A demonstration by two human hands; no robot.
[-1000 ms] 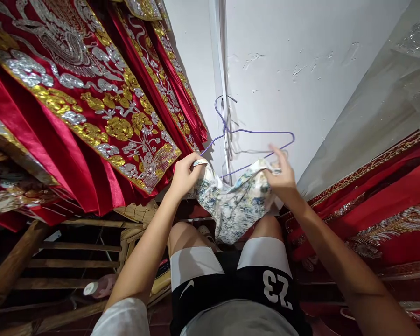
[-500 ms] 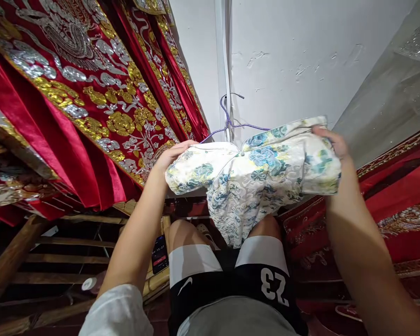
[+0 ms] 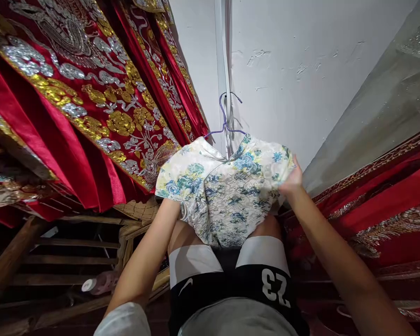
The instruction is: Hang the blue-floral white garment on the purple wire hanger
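A short-sleeved white blouse (image 3: pixel 236 191) with blue, green and yellow flowers hangs spread out before me, its stand collar at the top. A thin purple wire hanger (image 3: pixel 225 125) sits inside its neck, with the hook showing above against the wall. My right hand (image 3: pixel 292 179) grips the edge of the sleeve on the right, slightly smeared by motion. My left forearm runs up under the other sleeve; the cloth covers my left hand, so its fingers are hidden.
Red drapes (image 3: pixel 126 121) with gold and silver sequins hang at the left, beside a white wall (image 3: pixel 283 56). Bamboo furniture (image 3: pixel 66 261) and a bottle with a white cap (image 3: pixel 101 283) are at lower left. More red embroidered cloth (image 3: pixel 399 205) lies at the right.
The blouse's collar and shoulders have opened out around the hanger. My right hand has moved left and down along the sleeve. My left hand has gone from the shoulder to beneath the cloth.
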